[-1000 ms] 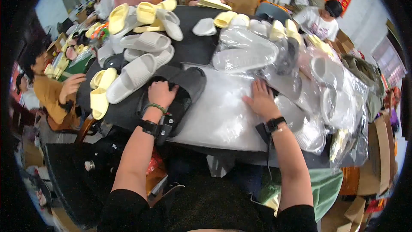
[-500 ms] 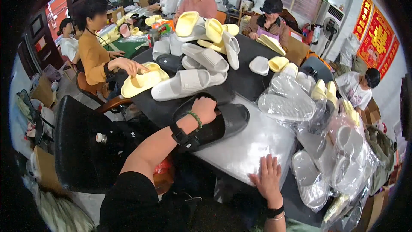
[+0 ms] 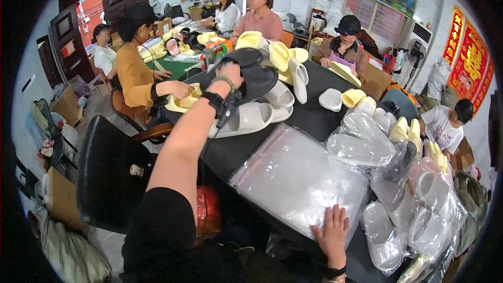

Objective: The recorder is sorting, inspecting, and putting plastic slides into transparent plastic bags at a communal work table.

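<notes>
My left hand [image 3: 229,76] grips a pair of black slippers [image 3: 255,72] raised over the table, their long axis toward the far right, while my right hand [image 3: 332,235] lies open and flat on the clear plastic bag [image 3: 298,178] nearby.

On our table we see a flat stack of clear plastic bags [image 3: 298,178], bagged slippers [image 3: 361,147] just right of it, and red wall banners [image 3: 469,57] far right.

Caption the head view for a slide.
Left hand lifts black slippers over the table; right hand rests on clear bags.
</notes>
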Tool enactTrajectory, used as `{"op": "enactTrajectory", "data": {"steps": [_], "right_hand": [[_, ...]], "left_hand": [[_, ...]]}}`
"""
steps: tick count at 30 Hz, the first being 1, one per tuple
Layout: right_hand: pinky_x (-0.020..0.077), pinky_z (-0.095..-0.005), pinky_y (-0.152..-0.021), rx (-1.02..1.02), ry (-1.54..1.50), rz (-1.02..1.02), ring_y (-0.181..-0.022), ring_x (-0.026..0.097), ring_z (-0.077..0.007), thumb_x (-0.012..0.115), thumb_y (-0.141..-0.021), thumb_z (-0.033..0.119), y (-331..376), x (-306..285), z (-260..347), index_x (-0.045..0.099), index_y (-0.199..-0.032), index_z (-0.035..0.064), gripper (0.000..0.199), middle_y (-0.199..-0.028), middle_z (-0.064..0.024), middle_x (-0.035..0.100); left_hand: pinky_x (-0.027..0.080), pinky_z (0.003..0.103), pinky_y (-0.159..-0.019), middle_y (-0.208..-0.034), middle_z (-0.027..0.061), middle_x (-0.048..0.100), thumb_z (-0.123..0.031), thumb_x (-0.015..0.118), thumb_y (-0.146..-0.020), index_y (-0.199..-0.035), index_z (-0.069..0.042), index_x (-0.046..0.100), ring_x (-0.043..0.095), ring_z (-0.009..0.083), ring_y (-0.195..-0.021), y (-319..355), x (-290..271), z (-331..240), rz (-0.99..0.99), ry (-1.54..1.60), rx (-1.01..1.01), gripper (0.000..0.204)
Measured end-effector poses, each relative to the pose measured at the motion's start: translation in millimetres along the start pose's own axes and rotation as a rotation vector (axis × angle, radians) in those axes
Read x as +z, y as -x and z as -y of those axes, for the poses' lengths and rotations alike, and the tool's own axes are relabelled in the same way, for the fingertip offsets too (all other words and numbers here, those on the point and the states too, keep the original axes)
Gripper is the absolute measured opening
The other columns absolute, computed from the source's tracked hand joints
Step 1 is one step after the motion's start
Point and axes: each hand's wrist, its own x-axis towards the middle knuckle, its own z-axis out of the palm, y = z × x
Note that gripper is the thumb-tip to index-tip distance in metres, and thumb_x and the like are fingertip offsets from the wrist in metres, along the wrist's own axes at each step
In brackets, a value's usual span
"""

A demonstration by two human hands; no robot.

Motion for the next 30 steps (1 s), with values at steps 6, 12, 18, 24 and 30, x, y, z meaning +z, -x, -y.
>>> {"op": "enactTrajectory", "data": {"steps": [6,12,18,24,30], "right_hand": [[0.0147,-0.0548,-0.116,0.070,-0.044,0.097,-0.147,0.018,-0.0407,0.065,-0.085,0.045,-0.2,-3.1,0.5,0.034,-0.147,0.0007,0.082,-0.157,-0.0215,0.026],[0.0160,-0.0574,-0.115,0.048,-0.008,0.117,-0.147,0.018,-0.0416,0.066,-0.085,0.045,-0.2,-1.3,-0.6,0.031,-0.149,0.0021,0.085,-0.158,-0.0220,0.024],[0.0179,-0.0578,-0.114,0.005,0.053,0.058,-0.146,0.019,-0.0425,0.066,-0.084,0.046,7.0,17.0,-18.0,0.030,-0.151,0.0036,0.087,-0.158,-0.0219,0.024],[0.0240,-0.0558,-0.113,-0.007,0.088,0.015,-0.142,0.030,-0.0379,0.063,-0.090,0.041,3.1,0.2,-1.7,0.035,-0.150,0.0082,0.074,-0.154,-0.0191,0.033],[0.0293,-0.0486,-0.107,-0.031,0.314,-0.105,-0.140,0.035,-0.0325,0.052,-0.093,0.039,-0.1,45.3,-30.8,0.038,-0.148,0.0118,0.063,-0.153,-0.0134,0.037]], "left_hand": [[0.049,0.046,-0.095,-0.116,0.0292,0.063,-0.011,0.049,-0.087,-0.116,0.003,0.064,0.061,0.0427,-0.106,24.2,82.0,19.9,0.137,0.335,-0.117,0.036],[0.048,0.048,-0.096,-0.125,0.0245,0.059,-0.008,0.053,-0.088,-0.125,0.002,0.058,0.058,0.0385,-0.113,47.1,46.2,8.4,0.017,0.347,-0.253,0.038],[0.046,0.042,-0.099,-0.125,0.0167,0.058,-0.008,0.062,-0.087,-0.123,-0.002,0.057,0.056,0.0351,-0.116,109.7,-34.7,-70.0,-0.533,0.688,0.395,0.037],[0.041,0.043,-0.102,-0.126,0.0159,0.057,-0.008,0.061,-0.092,-0.116,-0.006,0.064,0.055,0.0286,-0.117,237.6,-165.2,-141.5,-0.048,1.502,1.022,0.024],[0.043,0.043,-0.102,-0.137,0.0293,0.045,-0.013,0.059,-0.096,-0.124,0.002,0.063,0.052,0.0373,-0.121,263.3,-185.8,-176.3,0.037,2.091,1.741,0.031]]}}
